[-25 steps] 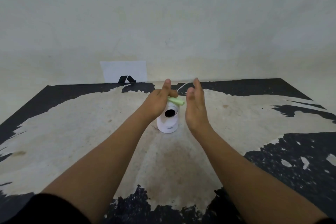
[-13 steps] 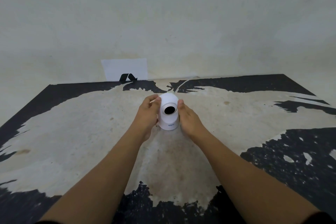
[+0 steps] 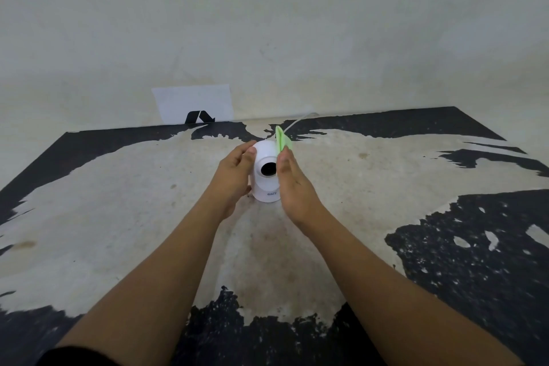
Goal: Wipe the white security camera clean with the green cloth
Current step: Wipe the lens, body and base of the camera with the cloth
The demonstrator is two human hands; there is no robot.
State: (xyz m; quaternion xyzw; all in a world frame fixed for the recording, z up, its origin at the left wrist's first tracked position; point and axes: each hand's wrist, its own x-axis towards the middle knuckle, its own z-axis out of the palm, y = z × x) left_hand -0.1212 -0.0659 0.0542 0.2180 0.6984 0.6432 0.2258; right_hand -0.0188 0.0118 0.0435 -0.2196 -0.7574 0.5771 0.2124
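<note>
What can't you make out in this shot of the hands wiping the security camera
Head view only:
- Right side of the white security camera: hidden by the right hand.
- Most of the green cloth: behind that hand, so its grip is unclear.
- Camera's back: faces away.
- Left hand palm: turned away.
- White cable: its far end is too thin to trace.

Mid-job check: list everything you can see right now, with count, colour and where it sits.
security camera: one, white with a dark round lens, upright at the middle of the table, between both hands
cloth: one, green, against the camera's right side, under the right hand's fingers
cable: one, white, running from behind the camera toward the wall
paper sheet: one, white with a black mark, leaning on the wall at the table's far edge
table: one, black with large worn pale patches
left hand: one, gripping the camera's left side
right hand: one, pressing the cloth to the camera
</note>
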